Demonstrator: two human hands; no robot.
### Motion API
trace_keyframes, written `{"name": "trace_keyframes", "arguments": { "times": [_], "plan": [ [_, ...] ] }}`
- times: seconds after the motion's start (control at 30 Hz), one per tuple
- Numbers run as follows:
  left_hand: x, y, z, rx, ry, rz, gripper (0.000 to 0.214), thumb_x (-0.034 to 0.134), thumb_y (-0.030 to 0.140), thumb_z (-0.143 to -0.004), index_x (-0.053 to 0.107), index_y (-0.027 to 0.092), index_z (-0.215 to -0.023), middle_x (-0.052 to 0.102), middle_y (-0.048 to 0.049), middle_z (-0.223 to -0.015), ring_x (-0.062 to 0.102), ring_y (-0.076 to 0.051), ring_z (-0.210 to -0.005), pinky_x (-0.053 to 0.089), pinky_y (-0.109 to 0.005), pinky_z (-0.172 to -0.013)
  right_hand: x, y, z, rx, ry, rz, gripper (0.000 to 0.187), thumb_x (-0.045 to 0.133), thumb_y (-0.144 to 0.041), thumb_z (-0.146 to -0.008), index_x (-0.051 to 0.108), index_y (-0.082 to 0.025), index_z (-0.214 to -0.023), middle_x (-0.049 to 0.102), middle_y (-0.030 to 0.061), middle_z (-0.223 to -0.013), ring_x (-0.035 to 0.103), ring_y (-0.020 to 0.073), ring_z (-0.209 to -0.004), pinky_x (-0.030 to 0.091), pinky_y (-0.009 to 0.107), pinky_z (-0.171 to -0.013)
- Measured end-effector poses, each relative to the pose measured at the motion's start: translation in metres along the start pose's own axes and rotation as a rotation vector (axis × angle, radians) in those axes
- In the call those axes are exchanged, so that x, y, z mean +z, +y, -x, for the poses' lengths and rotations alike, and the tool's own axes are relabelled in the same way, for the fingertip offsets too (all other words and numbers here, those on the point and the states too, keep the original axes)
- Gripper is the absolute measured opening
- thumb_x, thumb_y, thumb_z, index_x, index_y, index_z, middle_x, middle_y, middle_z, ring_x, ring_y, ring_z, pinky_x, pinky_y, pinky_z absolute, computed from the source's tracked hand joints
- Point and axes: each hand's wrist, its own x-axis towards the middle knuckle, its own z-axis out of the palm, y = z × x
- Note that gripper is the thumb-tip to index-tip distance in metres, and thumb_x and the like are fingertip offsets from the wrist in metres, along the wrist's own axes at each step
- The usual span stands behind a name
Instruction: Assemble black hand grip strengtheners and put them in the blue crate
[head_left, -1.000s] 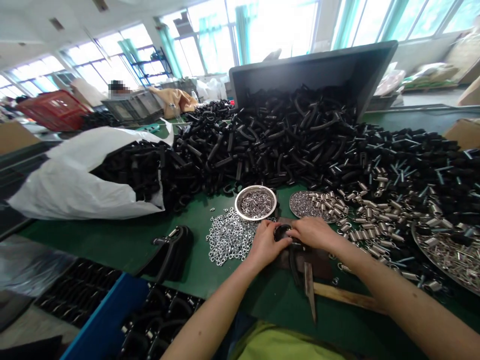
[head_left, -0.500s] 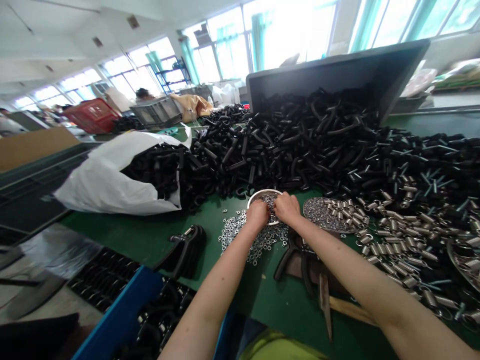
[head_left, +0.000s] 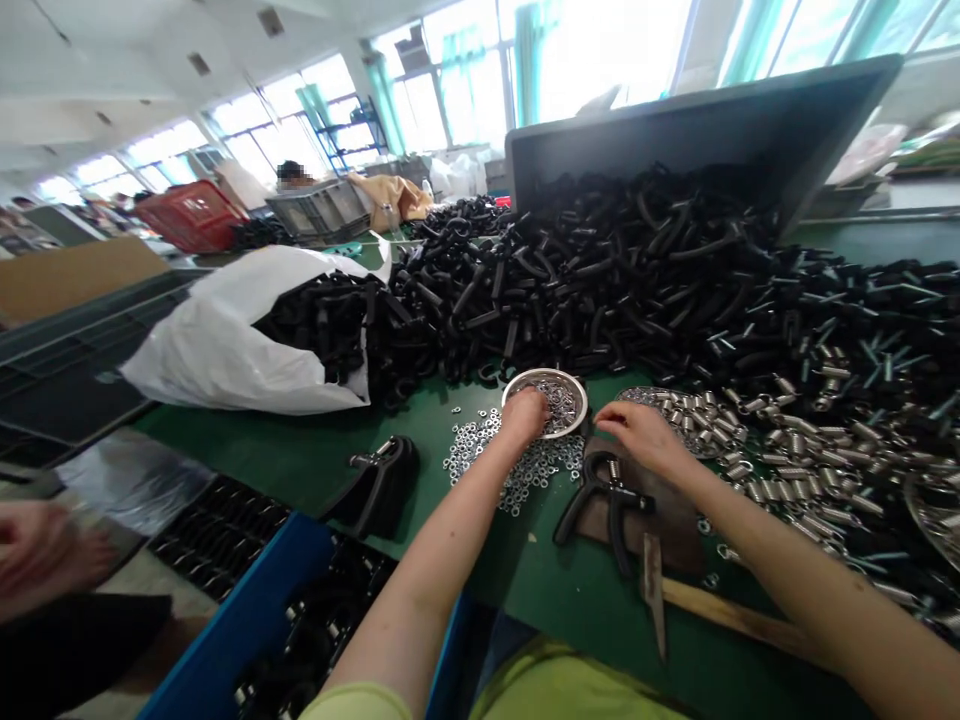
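My left hand (head_left: 525,415) reaches into the left side of a round metal bowl (head_left: 584,408) of small shiny metal parts (head_left: 561,402). Its fingers are curled, and what they hold is hidden. Just right of the bowl, my right hand (head_left: 641,434) is closed with thumb and fingertips together; anything between them is too small to make out. Beneath it, a black spring-loaded hand grip (head_left: 616,508) rests partly on a flat brown block (head_left: 679,540). Loose nuts (head_left: 517,490) lie around the bowl's left and front.
A hammer (head_left: 720,607) lies before the block. Metal springs (head_left: 795,470) spread to the right. Black handles (head_left: 585,290) are heaped behind, spilling from a grey bin (head_left: 697,130). Finished-looking grips (head_left: 379,485) and a blue crate (head_left: 247,610) are at left, beside another person's hand (head_left: 45,550).
My right hand has left the bowl and moved right, over the block's far edge. The left hand stays in the bowl. Another person's hand has appeared at the left edge.
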Motion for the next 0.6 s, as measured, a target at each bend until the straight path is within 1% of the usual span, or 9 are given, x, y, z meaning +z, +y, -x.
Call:
{"name": "trace_keyframes", "arguments": {
  "times": [0.1,0.2,0.3,0.37,0.43,0.53,0.6],
  "plan": [
    [0.001,-0.001,0.001,-0.015,0.049,0.070,0.011,0.061,0.027,-0.076,0.067,0.019,-0.082,0.063,-0.0060,-0.098,0.058,-0.019,-0.092,0.043,-0.028,-0.081,-0.003,0.013,0.027,0.025,-0.023,-0.022,0.021,0.045,-0.020,-0.083,0.066,-0.018,-0.084,0.069,0.0023,-0.084,0.062,0.0151,-0.077,0.042,0.025,-0.070],
    [0.000,0.000,0.003,-0.033,0.095,0.149,0.011,0.058,0.027,-0.078,0.065,0.019,-0.081,0.064,-0.0056,-0.095,0.057,-0.019,-0.091,0.042,-0.027,-0.080,0.003,0.019,0.039,0.033,-0.021,-0.032,0.018,0.045,-0.018,-0.083,0.062,-0.018,-0.089,0.069,0.0016,-0.085,0.062,0.0137,-0.078,0.043,0.023,-0.070],
    [-0.003,0.002,0.006,-0.055,0.142,0.241,0.013,0.051,0.026,-0.083,0.062,0.019,-0.086,0.066,-0.0051,-0.088,0.059,-0.018,-0.084,0.042,-0.027,-0.075,0.009,0.021,0.038,0.030,-0.021,-0.007,0.015,0.046,-0.016,-0.082,0.057,-0.019,-0.093,0.069,0.0014,-0.086,0.063,0.0128,-0.080,0.043,0.022,-0.071],
    [-0.006,0.003,0.010,-0.069,0.164,0.312,0.018,0.043,0.026,-0.087,0.058,0.018,-0.092,0.067,-0.0042,-0.085,0.060,-0.016,-0.076,0.043,-0.026,-0.071,0.011,0.021,0.035,0.026,-0.029,0.039,0.015,0.047,-0.014,-0.082,0.056,-0.019,-0.092,0.068,0.0019,-0.086,0.062,0.0133,-0.081,0.043,0.022,-0.071],
    [-0.008,0.004,0.016,-0.070,0.163,0.385,0.021,0.039,0.028,-0.089,0.057,0.017,-0.095,0.067,-0.0025,-0.079,0.059,-0.013,-0.066,0.043,-0.024,-0.065,0.011,0.018,0.033,0.015,-0.046,0.105,0.016,0.047,-0.012,-0.081,0.055,-0.019,-0.093,0.068,0.0030,-0.088,0.062,0.0146,-0.082,0.042,0.023,-0.072],
    [-0.008,0.009,0.031,-0.048,0.135,0.468,0.027,0.043,0.038,-0.087,0.060,0.017,-0.088,0.065,-0.0003,-0.070,0.056,-0.012,-0.057,0.042,-0.022,-0.056,0.011,0.007,0.032,-0.021,-0.082,0.223,0.020,0.047,-0.008,-0.081,0.056,-0.019,-0.095,0.066,0.0066,-0.091,0.059,0.0181,-0.088,0.041,0.025,-0.072],
    [-0.007,0.014,0.044,-0.023,0.080,0.545,0.030,0.049,0.043,-0.083,0.063,0.017,-0.081,0.063,0.0000,-0.067,0.055,-0.011,-0.055,0.040,-0.021,-0.051,0.012,-0.001,0.031,-0.050,-0.110,0.292,0.021,0.047,-0.007,-0.081,0.057,-0.020,-0.094,0.066,0.0087,-0.091,0.056,0.0203,-0.094,0.040,0.026,-0.072]
  ]
}}
